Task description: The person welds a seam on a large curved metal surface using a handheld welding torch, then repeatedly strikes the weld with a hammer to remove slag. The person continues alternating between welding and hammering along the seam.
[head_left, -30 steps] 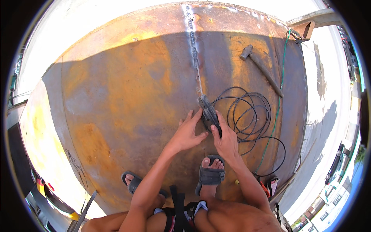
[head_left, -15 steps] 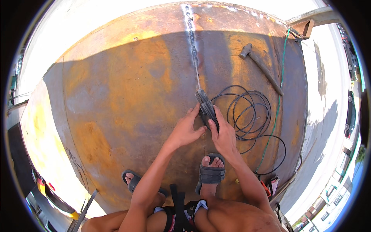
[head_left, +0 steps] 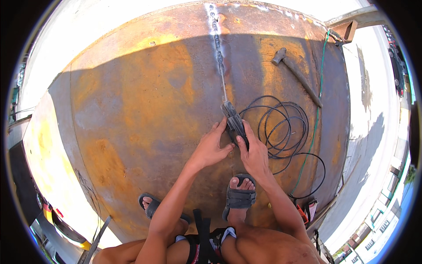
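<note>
My right hand wraps the handle of a black welding electrode holder, its thumb along the near end. On the other side, my left hand grips the same holder, fingers at its left edge and thumb close to the handle. A thin welding rod sticks out of the jaws, pointing away from me. Its far tip meets the near end of a dark, lumpy weld bead with whitish edges, running up a rusty steel plate.
A coiled black cable lies right of the holder. Beyond it rest a hammer and a green cord. My sandalled feet stand on the plate, the right sandal near my hands. A steel bracket projects at the far right edge.
</note>
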`<state>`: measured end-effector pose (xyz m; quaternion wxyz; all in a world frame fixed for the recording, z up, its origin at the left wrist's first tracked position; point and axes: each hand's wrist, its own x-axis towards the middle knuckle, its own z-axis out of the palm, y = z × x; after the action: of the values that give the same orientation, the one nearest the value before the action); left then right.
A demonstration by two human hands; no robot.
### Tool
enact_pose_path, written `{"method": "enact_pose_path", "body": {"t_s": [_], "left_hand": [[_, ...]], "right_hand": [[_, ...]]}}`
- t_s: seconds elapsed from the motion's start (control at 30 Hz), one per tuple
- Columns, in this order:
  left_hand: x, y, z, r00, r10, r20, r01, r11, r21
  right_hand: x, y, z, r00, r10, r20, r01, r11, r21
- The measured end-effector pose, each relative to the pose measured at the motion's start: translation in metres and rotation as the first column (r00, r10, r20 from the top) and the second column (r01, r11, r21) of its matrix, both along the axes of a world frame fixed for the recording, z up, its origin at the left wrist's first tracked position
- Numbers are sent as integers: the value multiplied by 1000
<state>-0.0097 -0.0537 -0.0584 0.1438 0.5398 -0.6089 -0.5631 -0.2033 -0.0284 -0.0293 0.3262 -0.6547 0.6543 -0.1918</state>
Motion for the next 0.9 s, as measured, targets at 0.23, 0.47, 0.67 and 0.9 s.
{"method": "enact_pose_path", "body": {"t_s": [0.23, 0.47, 0.67, 0.9], "left_hand": [[0, 1, 4, 1000, -15, 26, 14, 1000, 15], [0, 5, 1, 999, -33, 19, 33, 999, 35], [2, 6, 1, 998, -51, 23, 50, 997, 53], [2, 6, 0, 999, -47, -19, 48, 998, 47]], "right_hand": [[-1, 1, 2, 1000, 9, -5, -9, 1000, -1], [-4, 5, 0, 1000, 20, 4, -19, 999, -28], [-3, 5, 2, 1000, 18, -3, -18, 1000, -14], [-4, 7, 1, 1000, 18, -15, -18, 1000, -4]]}}
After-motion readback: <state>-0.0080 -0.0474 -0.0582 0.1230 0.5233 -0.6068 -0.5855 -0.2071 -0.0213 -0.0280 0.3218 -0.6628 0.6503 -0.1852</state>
